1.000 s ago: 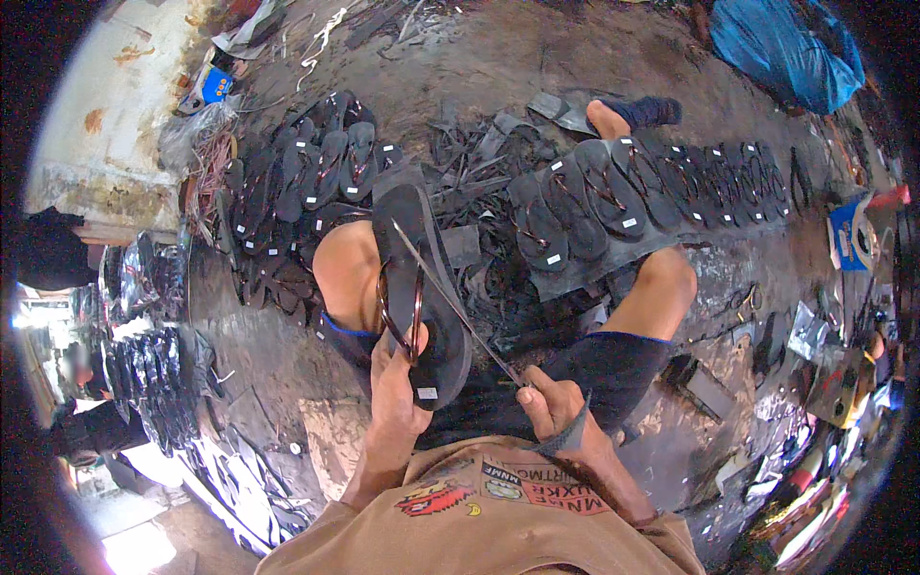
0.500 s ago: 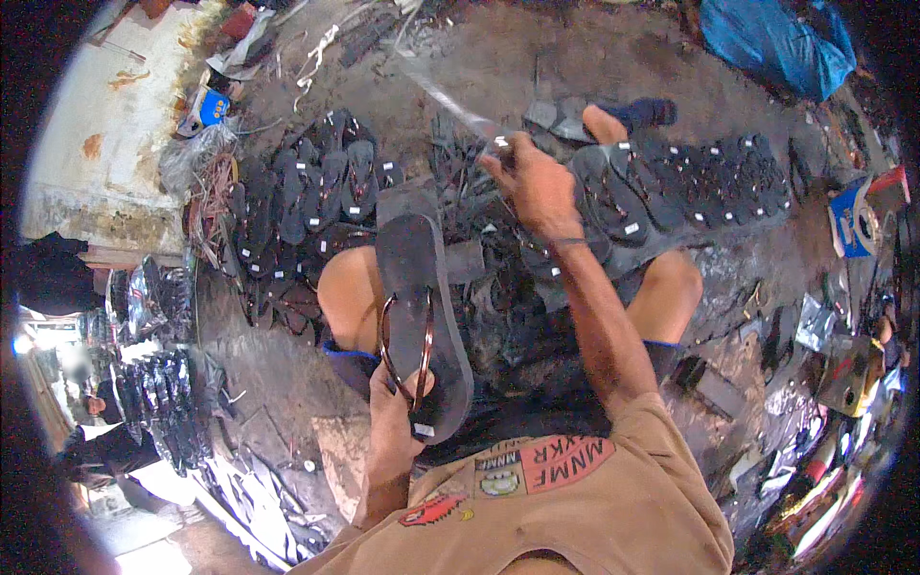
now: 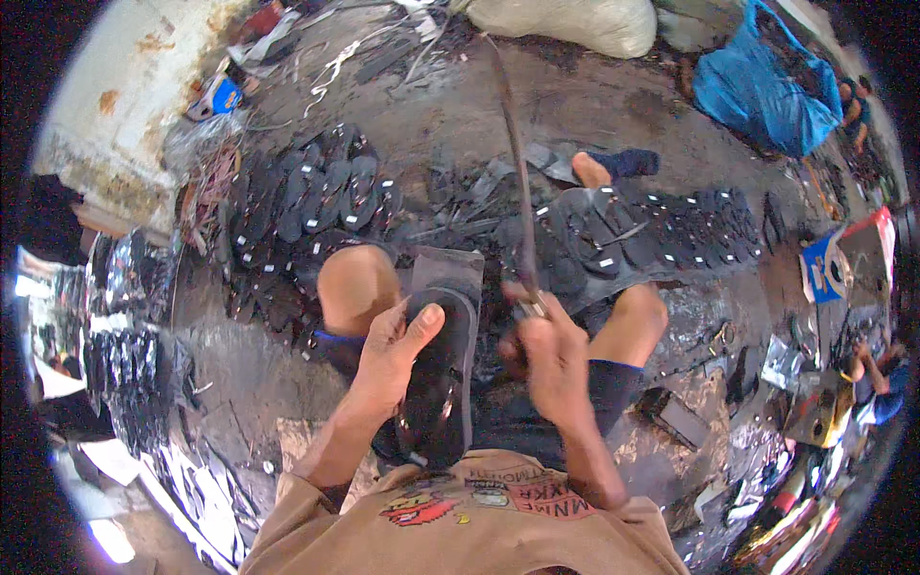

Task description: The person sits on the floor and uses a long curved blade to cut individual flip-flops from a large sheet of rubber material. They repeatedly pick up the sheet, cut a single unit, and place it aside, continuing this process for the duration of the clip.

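My left hand [image 3: 393, 350] grips a black rubber sandal sole [image 3: 441, 374] held upright in my lap, thumb on its face. My right hand [image 3: 546, 355] is closed on the end of a long thin dark strip [image 3: 513, 144] that rises straight up from the fist toward the far ground. A square of black rubber sheet [image 3: 450, 268] lies behind the sole, between my bare knees [image 3: 355, 283]. I sit on the ground in dark shorts and a tan shirt.
Rows of finished black sandals lie on the dirt at the left [image 3: 316, 192] and at the right [image 3: 661, 235]. A white sack [image 3: 575, 24] and a blue bag [image 3: 762, 86] sit at the back. Rubber scraps and shiny packets line both sides.
My right hand has come back from reaching out over the sandal rows to my lap, now holding the strip upright. My left hand has shifted its grip up the sole.
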The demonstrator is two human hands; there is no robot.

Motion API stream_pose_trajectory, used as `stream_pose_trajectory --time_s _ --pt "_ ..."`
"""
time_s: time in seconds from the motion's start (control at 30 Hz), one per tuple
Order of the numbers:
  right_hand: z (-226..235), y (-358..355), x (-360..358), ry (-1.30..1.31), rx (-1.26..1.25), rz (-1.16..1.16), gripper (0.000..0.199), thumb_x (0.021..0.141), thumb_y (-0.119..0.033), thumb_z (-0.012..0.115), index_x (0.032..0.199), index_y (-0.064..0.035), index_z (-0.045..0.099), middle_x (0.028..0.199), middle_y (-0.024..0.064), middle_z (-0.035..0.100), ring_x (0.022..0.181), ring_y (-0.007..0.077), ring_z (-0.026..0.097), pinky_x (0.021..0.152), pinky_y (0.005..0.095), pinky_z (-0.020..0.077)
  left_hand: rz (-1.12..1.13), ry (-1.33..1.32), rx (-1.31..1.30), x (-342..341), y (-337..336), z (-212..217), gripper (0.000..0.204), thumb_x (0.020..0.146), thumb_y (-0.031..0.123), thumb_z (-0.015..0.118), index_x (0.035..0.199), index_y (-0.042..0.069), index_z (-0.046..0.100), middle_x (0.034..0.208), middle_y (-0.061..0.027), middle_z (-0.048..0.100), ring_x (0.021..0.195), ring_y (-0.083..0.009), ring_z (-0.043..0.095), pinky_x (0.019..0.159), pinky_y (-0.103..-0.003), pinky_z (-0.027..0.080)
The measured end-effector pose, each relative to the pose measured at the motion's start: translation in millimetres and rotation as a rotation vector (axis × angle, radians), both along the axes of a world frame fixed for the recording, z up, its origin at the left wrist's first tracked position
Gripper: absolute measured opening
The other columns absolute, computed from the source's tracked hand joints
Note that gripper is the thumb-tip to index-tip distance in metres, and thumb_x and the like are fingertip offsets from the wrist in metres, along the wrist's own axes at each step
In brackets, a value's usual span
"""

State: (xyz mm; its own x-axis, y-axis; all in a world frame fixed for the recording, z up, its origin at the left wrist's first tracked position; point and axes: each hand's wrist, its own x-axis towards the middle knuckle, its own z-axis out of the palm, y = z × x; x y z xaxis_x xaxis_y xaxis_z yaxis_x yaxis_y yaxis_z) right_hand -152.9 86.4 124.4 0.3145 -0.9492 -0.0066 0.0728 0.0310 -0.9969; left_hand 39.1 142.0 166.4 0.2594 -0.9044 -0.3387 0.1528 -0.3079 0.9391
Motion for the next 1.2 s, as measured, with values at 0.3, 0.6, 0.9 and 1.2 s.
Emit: stream_pose_trajectory --time_s 0.3,0.6,0.9,1.2 --pt "-28 131 -104 0.655 0.11 0.366 0.028 0.1 -0.032 0.063 0.106 -0.0049 0.059 0.08 0.0282 0.065 0.08 0.0546 0.064 0.066 0.058 0.0491 0.049 0.285 0.165 18 22 -11 0.044 0.106 0.04 0.063 0.131 0.004 0.062 0.111 -0.0009 0.072 0.093 -0.0082 0.067 0.082 -0.027 0.055" --pt "-2 -49 -45 0.79 -0.164 0.707 0.041 0.107 -0.045 0.05 0.108 -0.0049 0.061 0.079 0.0282 0.067 0.08 0.0527 0.066 0.07 0.0611 0.0501 -0.059 0.106 0.186 15 7 -11 0.052 0.104 0.033 0.068 0.141 0.0 0.053 0.124 -0.0056 0.066 0.113 -0.0144 0.061 0.101 -0.032 0.049" --pt "25 -88 -7 0.66 -0.273 0.717 0.047 0.111 -0.044 0.044 0.115 -0.0019 0.064 0.073 0.0246 0.067 0.069 0.0446 0.069 0.067 0.0558 0.0522 -0.176 0.48 0.292 50 -15 -1 0.05 0.109 0.032 0.057 0.147 -0.001 0.051 0.135 -0.0096 0.065 0.125 -0.0187 0.061 0.109 -0.034 0.048" --pt "-39 -57 14 0.281 -0.165 -0.018 0.029 0.111 -0.031 0.049 0.113 -0.0044 0.059 0.069 0.0171 0.06 0.061 0.0348 0.062 0.059 0.0454 0.0461 0.58 0.594 -0.208 -31 -113 -45 0.026 0.094 0.025 0.08 0.117 0.017 0.071 0.119 -0.0002 0.071 0.11 -0.0148 0.064 0.095 -0.032 0.051"
